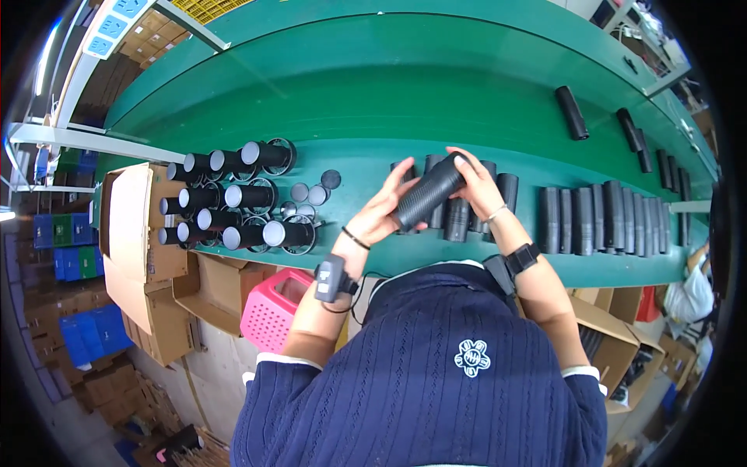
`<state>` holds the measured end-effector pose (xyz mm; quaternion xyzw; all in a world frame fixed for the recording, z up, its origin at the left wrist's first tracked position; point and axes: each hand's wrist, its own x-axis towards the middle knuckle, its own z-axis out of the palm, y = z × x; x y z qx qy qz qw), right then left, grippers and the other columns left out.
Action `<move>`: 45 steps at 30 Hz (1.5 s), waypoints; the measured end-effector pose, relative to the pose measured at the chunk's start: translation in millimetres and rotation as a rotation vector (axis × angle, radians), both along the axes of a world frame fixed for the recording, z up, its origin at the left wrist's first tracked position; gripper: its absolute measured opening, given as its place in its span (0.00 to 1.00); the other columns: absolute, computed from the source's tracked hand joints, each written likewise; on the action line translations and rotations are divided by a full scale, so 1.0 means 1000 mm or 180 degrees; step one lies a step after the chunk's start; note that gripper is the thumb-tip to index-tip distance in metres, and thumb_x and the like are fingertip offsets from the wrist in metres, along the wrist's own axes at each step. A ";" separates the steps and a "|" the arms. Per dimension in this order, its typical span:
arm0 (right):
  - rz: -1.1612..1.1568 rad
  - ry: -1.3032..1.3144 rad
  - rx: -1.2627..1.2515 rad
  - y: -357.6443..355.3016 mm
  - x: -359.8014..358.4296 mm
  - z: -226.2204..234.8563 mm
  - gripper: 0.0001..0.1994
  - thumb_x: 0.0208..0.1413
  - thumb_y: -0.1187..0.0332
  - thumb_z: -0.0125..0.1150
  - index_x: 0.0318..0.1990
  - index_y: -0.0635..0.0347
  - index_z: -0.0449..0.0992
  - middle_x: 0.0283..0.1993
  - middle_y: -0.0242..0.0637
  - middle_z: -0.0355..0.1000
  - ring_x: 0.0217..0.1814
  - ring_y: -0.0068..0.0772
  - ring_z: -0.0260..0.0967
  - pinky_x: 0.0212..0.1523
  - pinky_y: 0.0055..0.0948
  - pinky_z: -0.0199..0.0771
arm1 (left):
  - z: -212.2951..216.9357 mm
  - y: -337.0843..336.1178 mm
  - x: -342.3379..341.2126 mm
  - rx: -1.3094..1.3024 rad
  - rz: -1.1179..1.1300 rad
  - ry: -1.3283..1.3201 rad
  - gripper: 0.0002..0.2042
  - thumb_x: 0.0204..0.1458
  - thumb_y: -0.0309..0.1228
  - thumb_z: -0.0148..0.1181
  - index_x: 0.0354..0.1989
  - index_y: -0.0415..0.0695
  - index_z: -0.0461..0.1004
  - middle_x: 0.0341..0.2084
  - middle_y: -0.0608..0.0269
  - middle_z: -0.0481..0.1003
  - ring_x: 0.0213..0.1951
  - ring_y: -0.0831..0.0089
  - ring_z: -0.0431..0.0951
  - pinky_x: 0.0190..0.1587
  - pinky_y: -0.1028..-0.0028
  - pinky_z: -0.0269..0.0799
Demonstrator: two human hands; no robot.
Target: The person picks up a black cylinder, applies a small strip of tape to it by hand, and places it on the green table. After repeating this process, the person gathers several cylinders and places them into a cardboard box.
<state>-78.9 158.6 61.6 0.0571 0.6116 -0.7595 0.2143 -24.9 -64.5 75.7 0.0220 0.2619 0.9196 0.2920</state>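
Observation:
A black ribbed cylinder is held aslant between my two hands over the bench. My left hand supports its lower left end, one finger stretched up along the side. Around the upper right end curl the fingers of my right hand. Behind and under them several more black cylinders stand on the green bench, among them one beside my right wrist and one below the held piece. My hands hide parts of this group.
On the left stand several black cylinders with pale round tops, some in ring-shaped bases, beside loose round discs. A packed row of black cylinders is at the right. Cardboard boxes and a pink basket border the bench's near side.

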 end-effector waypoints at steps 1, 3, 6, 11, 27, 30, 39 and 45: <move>-0.0237 0.0031 -0.0027 0.002 0.000 -0.001 0.18 0.64 0.55 0.49 0.55 0.54 0.71 0.46 0.34 0.69 0.39 0.25 0.72 0.32 0.26 0.78 | -0.003 0.003 0.001 0.0015 -0.0004 -0.0001 0.38 0.53 0.37 0.62 0.69 0.48 0.46 0.61 0.54 0.60 0.59 0.62 0.67 0.51 0.59 0.74; -0.0262 0.0002 0.0480 -0.005 0.001 0.007 0.18 0.65 0.55 0.48 0.54 0.56 0.71 0.45 0.35 0.70 0.40 0.25 0.72 0.32 0.26 0.77 | -0.004 0.007 0.005 -0.0822 0.0426 0.0441 0.33 0.52 0.34 0.61 0.66 0.46 0.55 0.61 0.56 0.62 0.58 0.60 0.68 0.43 0.57 0.80; -0.0260 0.1447 0.1921 0.010 -0.009 -0.005 0.21 0.64 0.53 0.47 0.53 0.59 0.71 0.45 0.37 0.71 0.43 0.29 0.73 0.31 0.27 0.78 | -0.003 0.002 -0.009 -0.0840 0.0387 -0.0008 0.32 0.50 0.40 0.58 0.63 0.38 0.60 0.55 0.44 0.68 0.48 0.45 0.76 0.34 0.67 0.83; 0.0026 0.1018 0.0727 0.016 -0.003 0.020 0.22 0.65 0.50 0.43 0.50 0.57 0.73 0.41 0.35 0.72 0.31 0.25 0.71 0.21 0.21 0.69 | 0.029 0.004 -0.022 -0.0277 0.0079 -0.0899 0.34 0.59 0.57 0.42 0.61 0.37 0.62 0.54 0.44 0.69 0.48 0.42 0.76 0.32 0.69 0.81; -0.0495 -0.1034 -0.1055 0.015 0.026 -0.012 0.21 0.67 0.48 0.35 0.48 0.56 0.63 0.31 0.37 0.69 0.18 0.27 0.60 0.14 0.21 0.54 | 0.039 0.062 -0.036 0.0038 0.1523 -0.0467 0.10 0.59 0.34 0.53 0.44 0.42 0.71 0.40 0.56 0.74 0.44 0.67 0.74 0.48 0.68 0.71; -0.0366 -0.1002 -0.1075 0.022 0.029 -0.016 0.24 0.66 0.45 0.38 0.53 0.56 0.63 0.36 0.36 0.69 0.22 0.26 0.62 0.18 0.22 0.59 | 0.045 0.066 -0.030 -0.0822 0.1600 0.0239 0.09 0.58 0.32 0.56 0.42 0.41 0.72 0.39 0.56 0.75 0.45 0.66 0.74 0.48 0.67 0.72; -0.0258 -0.0720 -0.0724 0.069 0.010 -0.007 0.24 0.61 0.47 0.51 0.56 0.54 0.65 0.43 0.37 0.71 0.33 0.31 0.71 0.29 0.26 0.74 | -0.019 0.024 -0.058 -0.0833 0.1767 -0.1118 0.21 0.64 0.46 0.43 0.48 0.40 0.74 0.49 0.53 0.73 0.54 0.59 0.69 0.60 0.59 0.58; -0.1770 -0.0452 -0.1084 0.137 -0.076 -0.020 0.17 0.60 0.62 0.54 0.49 0.64 0.63 0.47 0.47 0.67 0.41 0.39 0.71 0.31 0.30 0.80 | -0.110 0.004 -0.041 -0.5609 0.0836 0.0309 0.58 0.33 0.55 0.74 0.66 0.30 0.46 0.58 0.32 0.59 0.59 0.43 0.64 0.60 0.60 0.63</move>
